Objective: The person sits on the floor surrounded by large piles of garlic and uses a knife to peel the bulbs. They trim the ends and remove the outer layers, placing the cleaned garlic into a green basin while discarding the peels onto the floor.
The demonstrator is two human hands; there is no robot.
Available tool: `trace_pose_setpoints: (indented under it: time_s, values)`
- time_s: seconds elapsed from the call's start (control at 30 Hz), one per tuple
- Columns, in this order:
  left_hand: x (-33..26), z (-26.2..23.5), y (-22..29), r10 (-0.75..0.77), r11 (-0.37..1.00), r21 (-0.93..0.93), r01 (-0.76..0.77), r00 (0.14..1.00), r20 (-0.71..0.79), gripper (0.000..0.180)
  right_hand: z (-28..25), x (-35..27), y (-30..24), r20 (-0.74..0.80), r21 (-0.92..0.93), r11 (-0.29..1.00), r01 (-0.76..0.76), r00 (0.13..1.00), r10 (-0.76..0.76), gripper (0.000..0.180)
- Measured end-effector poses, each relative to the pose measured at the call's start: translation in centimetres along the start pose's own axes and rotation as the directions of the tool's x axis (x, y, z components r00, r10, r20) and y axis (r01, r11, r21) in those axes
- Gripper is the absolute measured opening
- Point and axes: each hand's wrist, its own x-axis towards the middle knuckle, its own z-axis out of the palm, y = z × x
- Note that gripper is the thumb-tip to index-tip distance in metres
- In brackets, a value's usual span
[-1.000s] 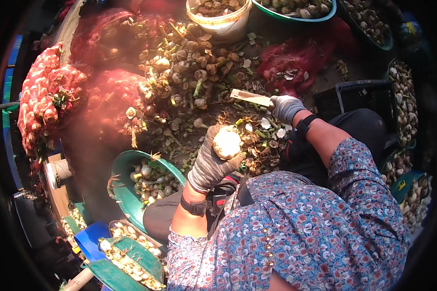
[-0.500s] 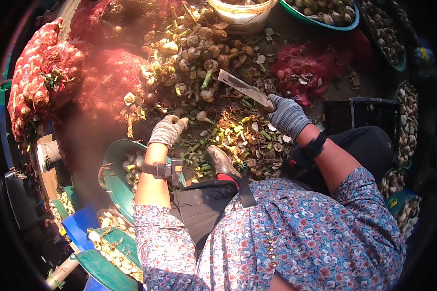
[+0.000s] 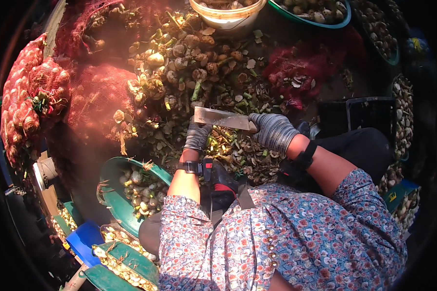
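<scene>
A heap of brown bulbs with green stalks (image 3: 184, 63) lies in front of me, with cut trimmings (image 3: 243, 155) spread at its near edge. My right hand (image 3: 274, 131), in a grey knit glove, grips the handle of a broad cleaver (image 3: 221, 118) whose blade points left. My left hand (image 3: 197, 137), also gloved, reaches into the near edge of the heap right under the blade. Its fingertips are hidden behind the blade, so I cannot see whether it holds a bulb.
A green basin of trimmed bulbs (image 3: 112, 182) sits by my left knee. Red mesh sacks (image 3: 29, 102) are stacked at the left, and a loose red net (image 3: 301, 72) lies at the right. A cream bucket (image 3: 228, 17), another green basin (image 3: 320, 22) and a black crate (image 3: 369, 114) ring the heap.
My left hand held up a trimmed bulb, swung over the green basin and came away empty, then moved right to the heap. The cleaver has shifted left and lower.
</scene>
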Motion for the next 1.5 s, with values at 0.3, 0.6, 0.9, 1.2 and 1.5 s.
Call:
trace_pose_setpoints:
  time_s: [0.3, 0.6, 0.9, 1.2, 1.5]
  values:
    - [-6.1, -0.5, 9.3, 0.397, 0.917, -0.063, -0.393, 0.914, 0.087, 0.04, -1.1, -3.6, -2.0, -0.042, -0.097, 0.954, 0.284, 0.956, -0.289, 0.019]
    - [-13.0, -0.3, 15.3, 0.465, 0.817, 0.24, -0.524, 0.845, 0.264, 0.042, -0.7, -7.0, -1.4, 0.012, -0.086, 0.956, 0.282, 0.959, -0.282, 0.033]
    - [-18.5, 0.9, 21.3, 0.308, 0.935, 0.074, -0.347, 0.897, 0.317, 0.061, 1.7, -3.3, 7.0, -0.156, 0.008, 1.0, -0.024, 0.987, 0.025, 0.034]
    - [-16.8, 2.6, 20.5, 0.544, 0.618, 0.486, -0.618, 0.782, 0.304, 0.09, -0.2, -7.5, -2.5, 0.016, 0.961, 0.271, 0.055, 0.967, -0.255, 0.03]
    - [-15.9, 1.9, 14.8, 0.466, 0.627, 0.528, -0.573, 0.819, 0.336, 0.035, 1.5, -6.8, -1.2, -0.289, 0.571, 0.63, 0.526, 0.848, -0.445, 0.05]
